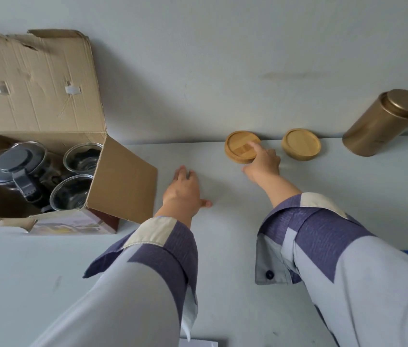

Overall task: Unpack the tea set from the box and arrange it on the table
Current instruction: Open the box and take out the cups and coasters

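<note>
On the pale surface (223,246) right of the box (47,159), my right grip (263,164) pinches a coaster (241,146), left grip (184,191) spread flat; glasses (83,156) likely next.

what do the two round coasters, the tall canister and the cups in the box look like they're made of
Two coasters: likely bamboo or light wood, matte, with faint grain. Canister: probably metal, brushed gold satin sheen with soft highlights on its lid. Cups in the cardboard box: clear glass by their transparent, glinting rims.
</note>
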`<state>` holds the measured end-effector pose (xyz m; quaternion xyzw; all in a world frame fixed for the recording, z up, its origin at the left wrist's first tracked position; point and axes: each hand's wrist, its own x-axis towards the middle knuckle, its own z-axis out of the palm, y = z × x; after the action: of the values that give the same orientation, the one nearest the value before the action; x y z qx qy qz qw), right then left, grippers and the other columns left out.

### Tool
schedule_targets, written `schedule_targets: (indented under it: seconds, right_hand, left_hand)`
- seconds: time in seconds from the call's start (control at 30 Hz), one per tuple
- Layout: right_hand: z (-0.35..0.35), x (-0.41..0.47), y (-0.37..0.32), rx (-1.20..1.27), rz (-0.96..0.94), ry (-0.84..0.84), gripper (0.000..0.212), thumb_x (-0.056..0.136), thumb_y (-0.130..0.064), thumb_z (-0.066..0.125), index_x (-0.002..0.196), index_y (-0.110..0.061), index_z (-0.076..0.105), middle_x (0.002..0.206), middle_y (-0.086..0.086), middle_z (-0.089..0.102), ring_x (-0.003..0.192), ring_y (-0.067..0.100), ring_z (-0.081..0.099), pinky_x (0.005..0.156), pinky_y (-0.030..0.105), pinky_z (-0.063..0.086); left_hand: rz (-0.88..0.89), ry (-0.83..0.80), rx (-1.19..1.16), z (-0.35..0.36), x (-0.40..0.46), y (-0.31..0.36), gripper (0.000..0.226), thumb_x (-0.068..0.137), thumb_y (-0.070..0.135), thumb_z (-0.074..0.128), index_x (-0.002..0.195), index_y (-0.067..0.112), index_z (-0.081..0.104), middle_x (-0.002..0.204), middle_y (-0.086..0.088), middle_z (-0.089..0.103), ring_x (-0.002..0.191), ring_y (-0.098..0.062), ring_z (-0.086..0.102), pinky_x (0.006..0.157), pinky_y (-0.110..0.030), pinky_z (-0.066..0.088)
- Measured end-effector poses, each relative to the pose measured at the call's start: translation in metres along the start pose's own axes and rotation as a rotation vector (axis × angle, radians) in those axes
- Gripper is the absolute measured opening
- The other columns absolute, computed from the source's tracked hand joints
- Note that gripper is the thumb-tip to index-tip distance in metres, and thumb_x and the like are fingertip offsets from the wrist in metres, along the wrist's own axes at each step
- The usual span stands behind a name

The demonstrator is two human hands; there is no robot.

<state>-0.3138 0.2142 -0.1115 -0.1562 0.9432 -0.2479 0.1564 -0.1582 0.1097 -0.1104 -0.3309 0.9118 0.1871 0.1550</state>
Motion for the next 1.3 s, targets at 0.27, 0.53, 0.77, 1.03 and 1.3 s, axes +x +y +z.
schedule_targets:
  seconds: [0.27,0.53,0.77,1.03,1.3]
  right_hand:
    - [-0.015,-0.062,-0.028,-0.138,-0.058,-0.095,0.059,0.088,-0.011,0.053,0.141,-0.03,0.037,0.143,0.009,0.033,0.132,0.031,0.031,0.103,0.039,0.037]
    - [-0.003,-0.139,-0.146,0.002,-0.361,-0.164,0.033,0.087,-0.011,0.055,0.118,-0.02,0.063,0.125,0.007,0.062,0.113,0.026,0.058,0.092,0.032,0.049]
    - [0.039,-0.201,-0.233,-0.252,-0.588,-0.214,0.045,0.082,-0.042,0.063,0.12,-0.017,0.062,0.124,0.007,0.06,0.116,0.027,0.051,0.093,0.037,0.047]
    - [0.076,-0.208,-0.279,-0.752,-0.217,-0.292,0.074,0.082,-0.058,0.059,0.141,-0.019,0.038,0.142,0.005,0.041,0.132,0.028,0.036,0.102,0.038,0.031]
    - [0.092,-0.209,-0.283,-0.746,-0.194,-0.209,0.051,0.08,-0.041,0.063,0.125,-0.02,0.054,0.136,0.009,0.046,0.126,0.03,0.034,0.096,0.043,0.035]
  left_hand:
    - [0.079,0.167,-0.048,-0.037,-0.036,-0.01,0.049,0.097,0.017,0.05,0.142,0.01,0.033,0.15,-0.003,0.033,0.131,-0.029,0.043,0.098,-0.041,0.041]
    - [0.048,0.547,-0.104,-0.117,-0.1,-0.094,0.061,0.085,-0.009,0.043,0.14,0.018,0.042,0.139,0.0,0.045,0.122,-0.025,0.049,0.092,-0.042,0.048]
    - [-0.17,0.416,-0.075,-0.121,-0.129,-0.205,0.074,0.083,0.01,0.056,0.149,0.012,0.023,0.156,-0.004,0.02,0.143,-0.027,0.021,0.112,-0.043,0.029]
    - [-0.098,0.324,0.014,-0.106,-0.134,-0.251,0.084,0.089,0.033,0.052,0.153,0.013,0.002,0.161,0.001,-0.005,0.148,-0.018,0.005,0.118,-0.036,0.017]
    - [-0.07,0.321,0.029,-0.104,-0.13,-0.257,0.085,0.089,0.037,0.049,0.153,0.01,-0.001,0.161,-0.002,-0.009,0.148,-0.017,-0.002,0.121,-0.034,0.011]
